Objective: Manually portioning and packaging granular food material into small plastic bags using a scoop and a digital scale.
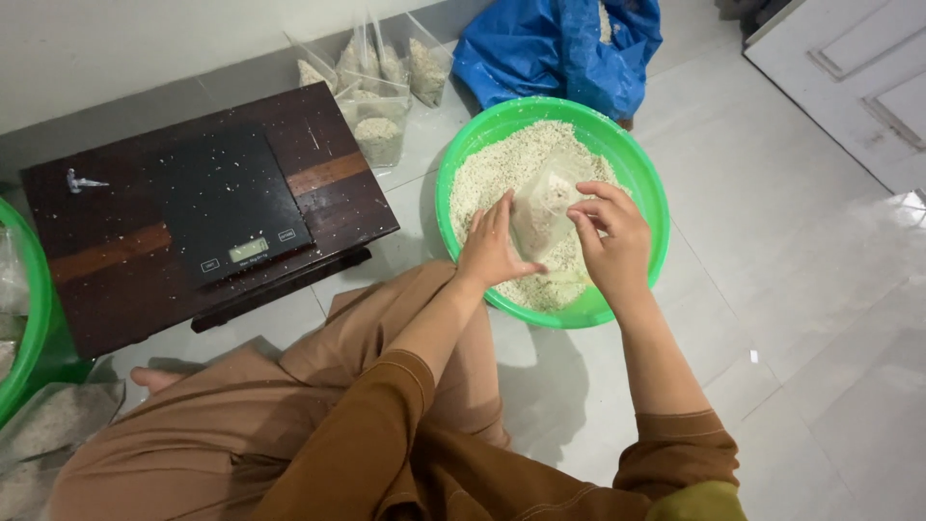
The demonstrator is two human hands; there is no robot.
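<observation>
At nine o'clock a green tub's rim (34, 318) shows at the frame edge. Beside it stands a low dark wooden counter (318, 174) carrying a black digital scale (227, 207). At twelve o'clock filled clear bags (378, 135) lean by the wall. At two o'clock from the scale, the green basin (644, 183) holds pale grain. Over it the left hand (490, 249), fingers together, presses a small clear bag (545, 214); the right hand (610, 236) has its grip pinching the bag's opposite edge. A blue sack (559, 43) lies at one o'clock.
</observation>
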